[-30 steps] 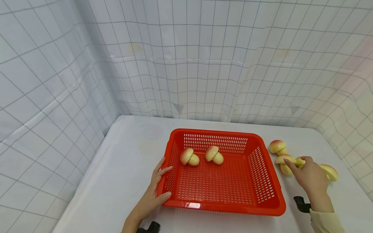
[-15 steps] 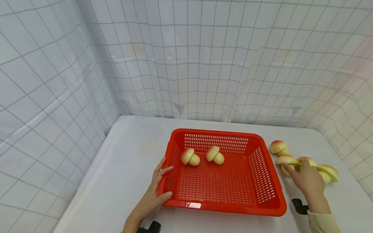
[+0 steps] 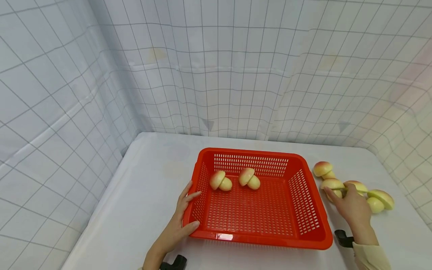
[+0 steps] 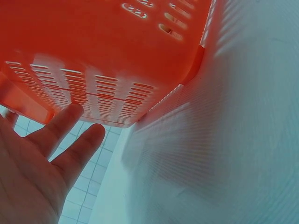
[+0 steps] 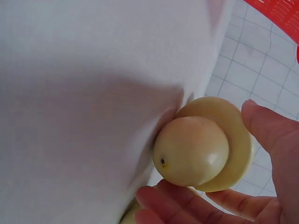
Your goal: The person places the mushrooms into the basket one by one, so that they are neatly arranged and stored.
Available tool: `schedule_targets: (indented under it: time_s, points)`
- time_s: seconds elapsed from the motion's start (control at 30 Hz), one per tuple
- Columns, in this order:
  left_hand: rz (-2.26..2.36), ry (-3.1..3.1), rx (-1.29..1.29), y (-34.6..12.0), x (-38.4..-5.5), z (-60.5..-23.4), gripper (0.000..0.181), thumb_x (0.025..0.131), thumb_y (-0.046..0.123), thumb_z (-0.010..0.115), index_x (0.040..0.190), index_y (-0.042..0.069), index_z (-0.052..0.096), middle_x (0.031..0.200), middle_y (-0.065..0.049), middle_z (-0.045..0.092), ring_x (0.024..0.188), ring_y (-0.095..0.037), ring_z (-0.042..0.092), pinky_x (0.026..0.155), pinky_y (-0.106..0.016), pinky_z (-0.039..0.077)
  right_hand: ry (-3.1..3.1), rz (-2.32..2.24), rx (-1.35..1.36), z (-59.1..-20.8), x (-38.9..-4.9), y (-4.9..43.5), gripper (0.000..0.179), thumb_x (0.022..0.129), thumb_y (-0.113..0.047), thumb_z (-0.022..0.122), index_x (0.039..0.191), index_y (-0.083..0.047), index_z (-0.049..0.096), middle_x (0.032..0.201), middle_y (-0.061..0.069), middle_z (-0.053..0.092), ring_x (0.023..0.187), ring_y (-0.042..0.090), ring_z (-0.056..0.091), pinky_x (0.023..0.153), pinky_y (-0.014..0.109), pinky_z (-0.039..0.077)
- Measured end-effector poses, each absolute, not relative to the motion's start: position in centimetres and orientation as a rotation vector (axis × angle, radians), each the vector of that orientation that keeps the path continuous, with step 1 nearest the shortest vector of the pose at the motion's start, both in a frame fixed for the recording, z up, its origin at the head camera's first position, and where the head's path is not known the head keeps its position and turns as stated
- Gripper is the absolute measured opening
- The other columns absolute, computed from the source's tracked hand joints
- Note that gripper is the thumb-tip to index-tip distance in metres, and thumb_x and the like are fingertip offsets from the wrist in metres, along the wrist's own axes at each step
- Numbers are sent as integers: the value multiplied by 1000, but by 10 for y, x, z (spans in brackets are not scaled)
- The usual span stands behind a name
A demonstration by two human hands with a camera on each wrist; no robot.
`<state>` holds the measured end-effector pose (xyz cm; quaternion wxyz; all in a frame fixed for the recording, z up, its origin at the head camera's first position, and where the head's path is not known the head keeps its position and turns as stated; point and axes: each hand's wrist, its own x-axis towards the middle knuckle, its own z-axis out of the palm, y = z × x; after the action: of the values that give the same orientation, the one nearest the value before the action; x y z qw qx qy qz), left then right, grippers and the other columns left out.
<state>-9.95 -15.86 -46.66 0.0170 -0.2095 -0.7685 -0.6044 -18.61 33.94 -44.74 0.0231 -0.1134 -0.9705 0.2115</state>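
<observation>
My left hand rests with spread fingers on the left side of a red plastic basket. In the left wrist view, straight fingers lie beside the basket's slotted outer wall. To the basket's right, my right hand holds a pale yellow mushroom with a rounded cap. Seen from the right wrist, thumb and fingers lie on opposite sides of this mushroom, its stem end towards the camera. Two mushrooms with reddish caps, one left and one right, lie inside the basket.
Close around the right hand, more mushrooms lie on the white table: one behind, one beside the fingers and one at the far right. Grid-patterned white curtains stand behind the table and along its sides.
The right hand has shifted slightly left, its thumb and fingers now around the nearest mushroom; more of the mushrooms on its right show. The left hand has stayed on the basket.
</observation>
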Motion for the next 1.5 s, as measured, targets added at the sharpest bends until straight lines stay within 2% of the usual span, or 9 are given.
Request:
schedule_targets:
  time_s: [0.27,0.53,0.87,1.03,1.3,1.5]
  points:
    - [-1879,-2389,-653,-159,-100,-467,65,85,11,59,144,12,33,157,6,-5,140,-31,0,94,-62,33,-2946,679,-367,-452,-186,336,90,87,-63,51,126,17,38,105,41,52,81,47,54,57,46,40]
    - [-1908,-2388,-619,-157,-99,-464,65,85,13,60,144,12,33,157,7,-5,139,-34,1,93,-58,38,-2875,719,-373,-455,-186,334,83,87,-56,56,123,17,38,97,38,54,79,46,54,54,42,40]
    - [-1919,-2380,-624,-158,-100,-466,65,85,12,59,145,12,33,157,6,-5,139,-36,2,93,-58,38,-2831,835,-396,-456,-185,333,85,86,-55,59,128,16,37,111,38,53,96,51,51,70,54,42]
    - [-1915,-2386,-621,-158,-100,-466,65,85,13,59,144,12,33,157,6,-5,139,-36,2,93,-58,38,-2813,870,-399,-457,-183,332,84,86,-53,60,129,15,36,113,37,54,100,51,51,74,55,42]
    - [-1934,-2386,-610,-158,-99,-465,65,85,13,60,144,12,33,157,7,-4,139,-35,3,93,-50,42,-2793,874,-386,-458,-180,329,83,85,-53,62,128,15,40,108,34,58,96,48,53,70,50,42]
    - [-1926,-2387,-610,-158,-99,-466,66,85,13,60,145,12,33,157,7,-4,139,-34,2,93,-54,41,-2796,887,-389,-455,-180,327,85,85,-54,62,128,14,40,107,32,59,94,46,54,64,43,42]
